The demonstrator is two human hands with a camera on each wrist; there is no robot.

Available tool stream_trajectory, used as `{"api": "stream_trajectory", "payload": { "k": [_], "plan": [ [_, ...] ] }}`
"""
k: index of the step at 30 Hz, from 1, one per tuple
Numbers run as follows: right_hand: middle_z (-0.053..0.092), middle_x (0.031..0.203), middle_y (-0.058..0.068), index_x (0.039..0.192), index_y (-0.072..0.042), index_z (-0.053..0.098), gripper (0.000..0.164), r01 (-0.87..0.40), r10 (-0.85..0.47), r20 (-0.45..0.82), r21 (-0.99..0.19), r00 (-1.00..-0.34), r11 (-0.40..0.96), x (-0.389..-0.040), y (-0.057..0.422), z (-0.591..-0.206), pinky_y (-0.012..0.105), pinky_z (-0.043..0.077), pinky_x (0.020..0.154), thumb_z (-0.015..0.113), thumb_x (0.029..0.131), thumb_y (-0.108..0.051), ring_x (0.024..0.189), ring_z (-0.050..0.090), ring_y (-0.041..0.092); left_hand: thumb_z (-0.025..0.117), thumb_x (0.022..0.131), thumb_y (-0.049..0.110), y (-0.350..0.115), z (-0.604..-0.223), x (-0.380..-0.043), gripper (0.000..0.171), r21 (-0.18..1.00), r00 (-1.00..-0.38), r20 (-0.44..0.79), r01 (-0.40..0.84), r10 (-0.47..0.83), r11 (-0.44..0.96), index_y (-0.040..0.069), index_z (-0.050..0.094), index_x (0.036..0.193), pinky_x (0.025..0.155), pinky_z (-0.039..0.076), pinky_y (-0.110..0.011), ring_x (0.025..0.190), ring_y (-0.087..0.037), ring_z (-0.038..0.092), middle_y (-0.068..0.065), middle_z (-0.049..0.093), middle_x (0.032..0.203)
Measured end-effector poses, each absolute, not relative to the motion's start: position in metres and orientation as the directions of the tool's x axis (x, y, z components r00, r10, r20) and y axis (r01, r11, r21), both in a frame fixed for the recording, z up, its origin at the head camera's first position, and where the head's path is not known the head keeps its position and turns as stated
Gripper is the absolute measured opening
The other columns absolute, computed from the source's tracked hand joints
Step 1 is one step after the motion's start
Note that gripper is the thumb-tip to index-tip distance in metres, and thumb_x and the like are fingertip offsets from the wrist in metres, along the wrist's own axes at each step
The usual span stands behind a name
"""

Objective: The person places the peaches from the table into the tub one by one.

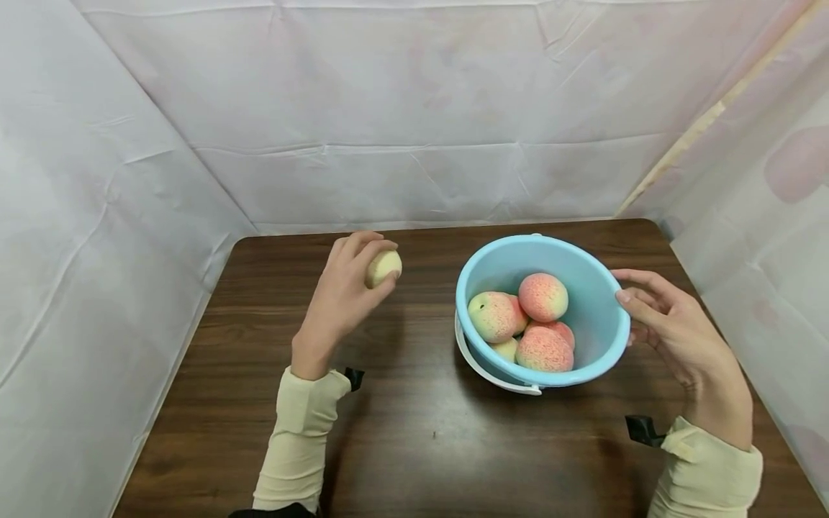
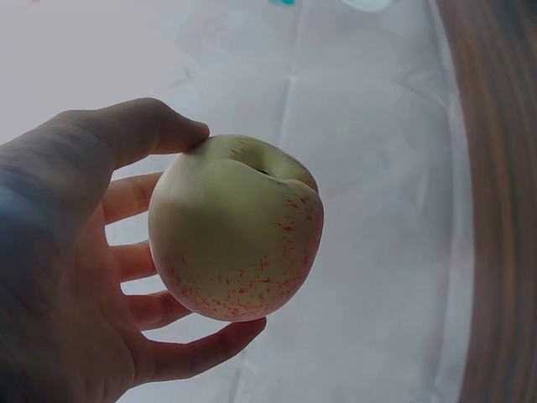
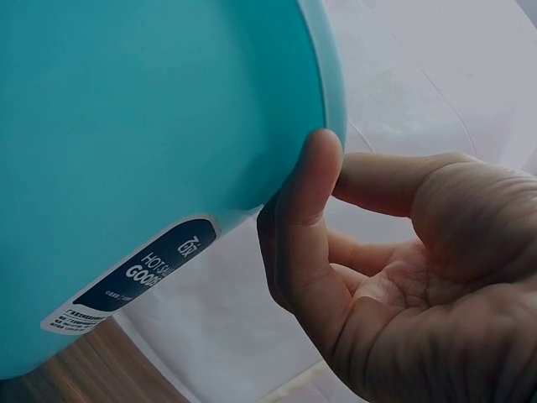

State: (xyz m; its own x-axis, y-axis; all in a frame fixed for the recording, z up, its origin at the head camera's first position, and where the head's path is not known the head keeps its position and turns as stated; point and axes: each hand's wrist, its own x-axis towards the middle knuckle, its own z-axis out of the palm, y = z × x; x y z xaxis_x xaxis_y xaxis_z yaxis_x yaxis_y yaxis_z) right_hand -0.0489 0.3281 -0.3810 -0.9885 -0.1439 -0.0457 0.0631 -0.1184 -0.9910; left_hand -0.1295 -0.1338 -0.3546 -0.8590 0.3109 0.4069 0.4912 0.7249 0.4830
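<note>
Raised above the left part of the table, my left hand (image 1: 341,296) holds a pale yellow-green peach (image 1: 383,269). In the left wrist view, the thumb presses the top of this peach (image 2: 235,239) and the fingers curl behind and below it; red flecks mark its lower side. My right hand (image 1: 683,338) pinches the right rim of a light blue bucket (image 1: 597,309) between thumb and fingers. Several pink-and-yellow peaches (image 1: 544,296) lie inside the bucket. The right wrist view shows the bucket's outer wall (image 3: 126,126) with a dark label (image 3: 138,273) on it.
A white bucket handle (image 1: 487,374) hangs down along the near left side. Beneath everything is a dark brown wooden table (image 1: 427,446). White plastic sheeting (image 1: 414,108) closes off the back and both sides.
</note>
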Motion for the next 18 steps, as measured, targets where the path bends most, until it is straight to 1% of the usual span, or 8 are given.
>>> {"api": "stream_trajectory", "payload": {
  "k": [5, 10, 18],
  "plan": [
    [0.077, 0.1, 0.003, 0.142, -0.013, 0.054, 0.039, 0.069, -0.133, -0.057, -0.993, -0.989, -0.093, -0.049, 0.329, -0.381, 0.029, 0.058, 0.054, 0.055, 0.106, 0.0, 0.064, 0.072, 0.017, 0.072, 0.094, 0.024, -0.118, -0.344, -0.128, 0.034, 0.45, -0.812, 0.458, 0.563, 0.362, 0.694, 0.019, 0.07, 0.128, 0.089, 0.054, -0.044, 0.132, -0.029, 0.048, -0.005, 0.06, 0.139],
    [0.078, 0.1, 0.002, 0.142, -0.013, 0.054, 0.038, 0.08, -0.109, -0.074, -0.995, -0.991, -0.06, -0.048, 0.328, -0.381, 0.03, 0.058, 0.054, 0.056, 0.106, -0.002, 0.064, 0.072, 0.017, 0.072, 0.094, 0.023, -0.101, -0.337, -0.124, 0.035, 0.42, -0.767, 0.493, 0.624, 0.411, 0.659, 0.02, 0.069, 0.129, 0.092, 0.055, -0.043, 0.134, -0.028, 0.049, -0.007, 0.06, 0.14],
    [0.078, 0.101, 0.003, 0.144, -0.011, 0.053, 0.04, 0.072, -0.131, -0.059, -0.993, -0.99, -0.097, -0.049, 0.329, -0.382, 0.031, 0.059, 0.054, 0.054, 0.106, 0.0, 0.066, 0.073, 0.017, 0.072, 0.094, 0.024, -0.075, -0.326, -0.119, 0.033, 0.362, -0.691, 0.532, 0.708, 0.489, 0.606, 0.02, 0.069, 0.127, 0.097, 0.054, -0.041, 0.131, -0.027, 0.05, -0.007, 0.061, 0.138]
  ]
}}
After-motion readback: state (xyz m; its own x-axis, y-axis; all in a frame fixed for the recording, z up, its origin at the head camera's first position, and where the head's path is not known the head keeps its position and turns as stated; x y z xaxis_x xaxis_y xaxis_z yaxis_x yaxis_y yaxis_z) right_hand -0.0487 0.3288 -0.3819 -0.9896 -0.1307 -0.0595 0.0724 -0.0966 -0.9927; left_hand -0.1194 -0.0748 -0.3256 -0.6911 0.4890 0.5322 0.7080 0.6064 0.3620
